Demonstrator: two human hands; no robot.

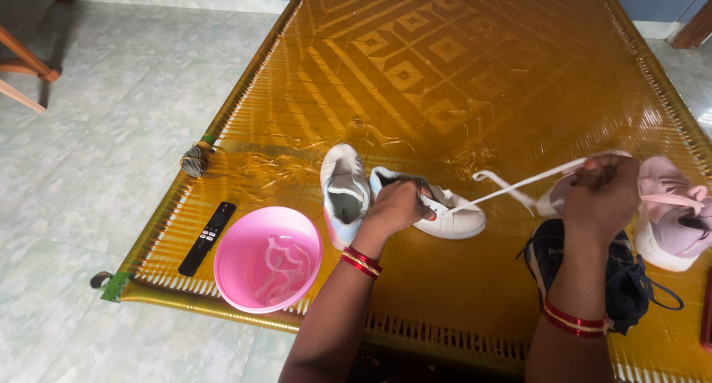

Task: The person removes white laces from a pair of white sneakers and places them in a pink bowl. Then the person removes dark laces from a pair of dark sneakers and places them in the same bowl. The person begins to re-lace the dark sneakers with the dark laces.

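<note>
My left hand (399, 205) presses down on a white sneaker (454, 217) lying on the golden woven mat (445, 71). My right hand (602, 194) grips the end of that shoe's white lace (519, 184), which runs taut up and to the right from the shoe. A second white sneaker (345, 194) stands just left of the held one, its opening facing up. Red bangles sit on both wrists.
A pink tub (267, 258) with white laces inside sits at the mat's near left edge, beside a black remote (207, 237). Pink sneakers (671, 212) and a dark navy shoe (627, 275) lie at right. A grey yarn ball (195, 159) rests at the mat's left edge. Tiled floor lies left.
</note>
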